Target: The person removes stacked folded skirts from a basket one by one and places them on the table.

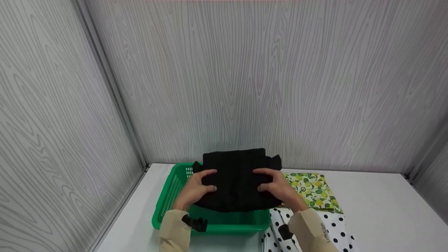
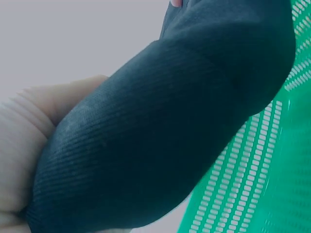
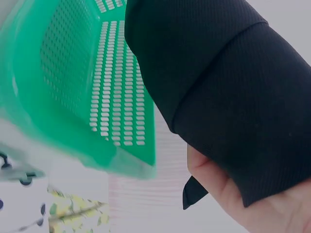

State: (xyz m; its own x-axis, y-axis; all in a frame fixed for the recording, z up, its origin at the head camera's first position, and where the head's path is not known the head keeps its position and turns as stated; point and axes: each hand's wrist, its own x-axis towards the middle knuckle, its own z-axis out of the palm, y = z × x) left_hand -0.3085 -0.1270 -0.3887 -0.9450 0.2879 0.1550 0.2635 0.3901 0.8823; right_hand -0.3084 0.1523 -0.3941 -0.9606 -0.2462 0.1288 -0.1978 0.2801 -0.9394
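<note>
A folded black ribbed cloth (image 1: 233, 180) is held up in both hands above a green plastic basket (image 1: 210, 228). My left hand (image 1: 195, 189) grips its left side, thumb and a finger on the near face. On the opposite side my right hand (image 1: 279, 186) grips it in the same way. Small black flaps stick out at both upper sides. The left wrist view shows the cloth's rounded fold (image 2: 131, 141) against the palm. In the right wrist view, fingers lie behind the layered cloth (image 3: 233, 97). What kind of cloth item it is cannot be told.
Right of the basket lie a folded lemon-print cloth (image 1: 311, 190) and, nearer, a white cloth with black dots (image 1: 336, 224). All stand on a white table (image 1: 371, 203). Grey wood-grain panels (image 1: 238, 77) close off the back and sides.
</note>
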